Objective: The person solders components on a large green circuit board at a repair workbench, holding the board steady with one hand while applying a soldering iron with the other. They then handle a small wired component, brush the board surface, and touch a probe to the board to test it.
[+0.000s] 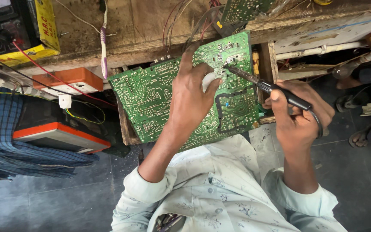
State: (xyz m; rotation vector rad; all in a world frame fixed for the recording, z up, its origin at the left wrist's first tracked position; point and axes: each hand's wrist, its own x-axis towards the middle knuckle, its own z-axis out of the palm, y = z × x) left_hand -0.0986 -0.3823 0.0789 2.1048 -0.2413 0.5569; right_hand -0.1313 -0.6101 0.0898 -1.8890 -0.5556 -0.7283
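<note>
While the large green printed circuit board [159,92] leans tilted against the edge of the worn wooden tabletop [151,30], solder side up, both hands work on its upper right part. The left hand [192,96] lies flat on the board, fingers spread, with the forefinger stretched toward the top edge and a small whitish lump [209,80] pinched under the thumb. The right hand [299,114] is closed around the black handle of a soldering iron [275,90], whose metal tip touches the board just beside the left thumb. The two hands are apart, the iron's shaft bridging the gap between them.

Thin red and dark wires [181,21] run from the board's top edge up across the tabletop to a second green circuit board [241,9]. A white and purple toothbrush [104,41] hangs over the tabletop's edge near the board's left corner. Further left sit an orange and white plastic box [67,80], a white plug [65,101], and a yellow multimeter [20,30] with a red lead. Below, the person's pale patterned shirt [220,193] fills the lower frame above a grey tiled floor [56,202].
</note>
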